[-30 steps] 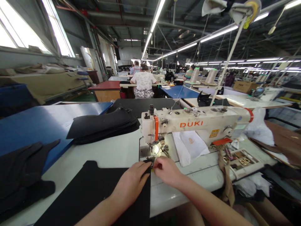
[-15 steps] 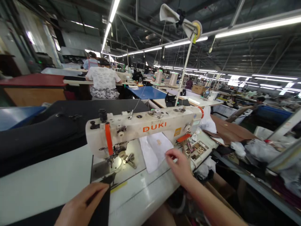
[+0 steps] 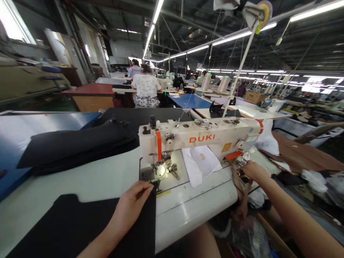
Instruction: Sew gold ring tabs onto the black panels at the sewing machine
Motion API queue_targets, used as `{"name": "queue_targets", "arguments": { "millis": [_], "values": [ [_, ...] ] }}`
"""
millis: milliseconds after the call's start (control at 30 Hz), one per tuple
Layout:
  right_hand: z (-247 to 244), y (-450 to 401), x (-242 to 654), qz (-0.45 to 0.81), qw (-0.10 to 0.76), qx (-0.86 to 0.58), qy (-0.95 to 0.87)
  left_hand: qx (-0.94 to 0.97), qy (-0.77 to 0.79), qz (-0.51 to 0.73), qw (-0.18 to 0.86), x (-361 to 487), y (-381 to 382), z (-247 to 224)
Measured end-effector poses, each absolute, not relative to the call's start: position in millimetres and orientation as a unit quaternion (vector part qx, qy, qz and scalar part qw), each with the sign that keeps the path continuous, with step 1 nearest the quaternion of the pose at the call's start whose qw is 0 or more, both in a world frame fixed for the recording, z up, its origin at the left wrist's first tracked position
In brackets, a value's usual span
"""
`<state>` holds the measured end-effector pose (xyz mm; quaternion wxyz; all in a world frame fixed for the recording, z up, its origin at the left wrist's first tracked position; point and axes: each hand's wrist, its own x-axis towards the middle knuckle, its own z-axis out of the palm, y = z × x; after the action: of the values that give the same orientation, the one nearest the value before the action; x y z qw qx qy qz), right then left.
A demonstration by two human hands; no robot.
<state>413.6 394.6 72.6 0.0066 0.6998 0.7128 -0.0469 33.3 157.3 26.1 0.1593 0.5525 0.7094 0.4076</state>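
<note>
My left hand (image 3: 135,200) pinches the edge of a flat black fabric piece (image 3: 88,222) between thumb and fingertips, just in front of the needle area. The fabric spreads left over the pale table. Before me stands a white sewing machine (image 3: 177,138) with "DUKI" in orange letters; its lamp lights the needle plate (image 3: 160,172). My right hand (image 3: 254,170) is at the small-parts tray right of the machine bed. Its fingers are curled, and what they hold, if anything, I cannot make out. A brownish cloth strip (image 3: 240,190) hangs beside it.
A white cloth (image 3: 201,163) lies on the bed under the machine arm. Stacked black pieces (image 3: 80,143) rest at the left. Brown material (image 3: 306,150) and plastic bags (image 3: 314,181) lie at the right. A person in a patterned shirt (image 3: 146,87) sits ahead, facing away.
My right hand has moved right, from beside the white cloth to the small-parts tray. My left hand keeps its pinch on the black fabric. The view has turned left.
</note>
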Motion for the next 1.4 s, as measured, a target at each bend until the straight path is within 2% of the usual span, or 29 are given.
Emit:
{"name": "queue_targets", "arguments": {
  "millis": [133,200,300,333,400,433,533,633,833,1033,1233,1400],
  "values": [
    [87,385,445,-0.070,0.020,0.720,0.690,0.539,0.713,0.422,0.148,37,156,27],
    [90,365,447,-0.115,-0.013,0.726,0.678,0.528,0.718,0.429,0.144,39,156,28],
    [88,312,414,-0.416,-0.211,0.629,0.622,0.517,0.723,0.436,0.142,42,156,32],
    [86,291,394,-0.528,-0.243,0.562,0.588,0.515,0.724,0.436,0.146,43,155,33],
    [81,251,346,-0.711,-0.202,0.451,0.501,0.510,0.725,0.436,0.155,44,154,35],
    [78,234,321,-0.778,-0.150,0.418,0.445,0.509,0.723,0.438,0.160,44,154,36],
    [66,209,254,-0.884,-0.041,0.361,0.295,0.511,0.714,0.448,0.168,45,153,38],
    [57,209,216,-0.906,0.012,0.360,0.224,0.513,0.700,0.467,0.171,45,152,38],
    [56,214,201,-0.894,0.032,0.400,0.198,0.512,0.686,0.483,0.186,44,151,35],
    [57,214,194,-0.893,0.016,0.415,0.172,0.510,0.678,0.493,0.195,44,149,36],
    [48,208,190,-0.899,-0.054,0.406,0.155,0.508,0.683,0.484,0.204,42,149,35],
    [45,201,187,-0.903,-0.078,0.399,0.142,0.509,0.683,0.477,0.216,41,149,38]
  ]
}}
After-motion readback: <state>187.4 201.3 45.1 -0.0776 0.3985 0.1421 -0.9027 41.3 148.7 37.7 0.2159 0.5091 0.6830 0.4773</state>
